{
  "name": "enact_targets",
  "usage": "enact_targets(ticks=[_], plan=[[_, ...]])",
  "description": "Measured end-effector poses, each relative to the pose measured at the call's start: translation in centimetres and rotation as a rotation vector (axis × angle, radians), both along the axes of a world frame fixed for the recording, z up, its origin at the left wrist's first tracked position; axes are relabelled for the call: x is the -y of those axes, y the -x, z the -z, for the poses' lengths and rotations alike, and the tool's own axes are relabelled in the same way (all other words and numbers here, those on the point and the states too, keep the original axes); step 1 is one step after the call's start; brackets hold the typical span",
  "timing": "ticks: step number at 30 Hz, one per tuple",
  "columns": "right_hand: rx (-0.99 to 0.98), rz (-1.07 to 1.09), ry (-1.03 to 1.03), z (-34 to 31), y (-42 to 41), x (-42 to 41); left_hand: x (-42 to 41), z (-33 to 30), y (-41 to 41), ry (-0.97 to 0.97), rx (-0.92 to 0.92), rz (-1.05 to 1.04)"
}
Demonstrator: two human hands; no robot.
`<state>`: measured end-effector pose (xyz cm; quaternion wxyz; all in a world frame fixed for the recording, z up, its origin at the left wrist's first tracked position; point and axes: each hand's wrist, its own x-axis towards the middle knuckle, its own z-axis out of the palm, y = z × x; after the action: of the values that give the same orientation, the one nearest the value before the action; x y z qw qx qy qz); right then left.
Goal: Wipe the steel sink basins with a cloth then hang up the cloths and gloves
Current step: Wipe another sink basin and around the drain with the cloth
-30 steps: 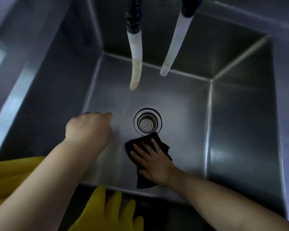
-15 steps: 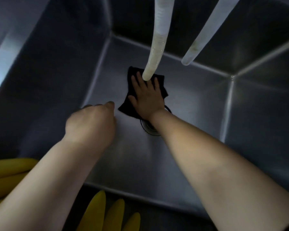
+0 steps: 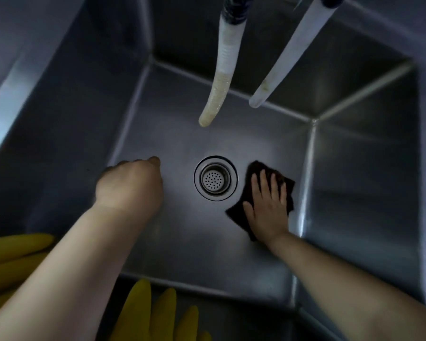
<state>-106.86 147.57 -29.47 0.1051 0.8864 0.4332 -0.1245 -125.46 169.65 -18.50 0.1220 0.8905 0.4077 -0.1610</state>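
the steel sink basin (image 3: 177, 244) is looking brushed and dull grey, square with sharp welded seams running up the corners and a soft sheen on the floor. the round drain strainer (image 3: 215, 178) is sitting dead centre, a perforated cup inside a ringed flange. two pale hoses are hanging down from the top: the left hose (image 3: 219, 89) is ribbed and yellowing toward its tip, the right hose (image 3: 283, 62) is smoother and whiter, both with dark fittings at the top.

the right hand (image 3: 266, 205) is lying flat on the dark cloth (image 3: 239, 215), fingers (image 3: 265, 183) spread out and pressing down, palm on the fabric, so it's pinning rather than gripping. the cloth is a crumpled dark rag, almost black, sitting on the basin floor just right of the strainer and near the right wall.

the left hand (image 3: 130, 185) is hanging over the left part of the floor, knuckles up, curling into a loose fist, and nothing is showing in it. both forearms are bare.

the yellow rubber gloves (image 3: 143, 313) are draping at the near edge, smooth and matte, fingertips pointing into the basin.
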Motion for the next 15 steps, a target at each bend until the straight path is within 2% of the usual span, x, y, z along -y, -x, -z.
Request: enact_targets(ticks=[5,12,15], plan=[[-0.044,-0.159,-0.003,0.5,6.2,1.2,0.0,-0.4,-0.1,0.021,-0.016,-0.004],[-0.153,-0.468,-0.022,1.3,12.4,-4.4,0.3,-0.1,-0.3,0.007,-0.021,0.011],[-0.207,-0.641,-0.037,1.8,13.2,-4.0,0.3,0.0,-0.2,0.001,-0.018,0.006]])
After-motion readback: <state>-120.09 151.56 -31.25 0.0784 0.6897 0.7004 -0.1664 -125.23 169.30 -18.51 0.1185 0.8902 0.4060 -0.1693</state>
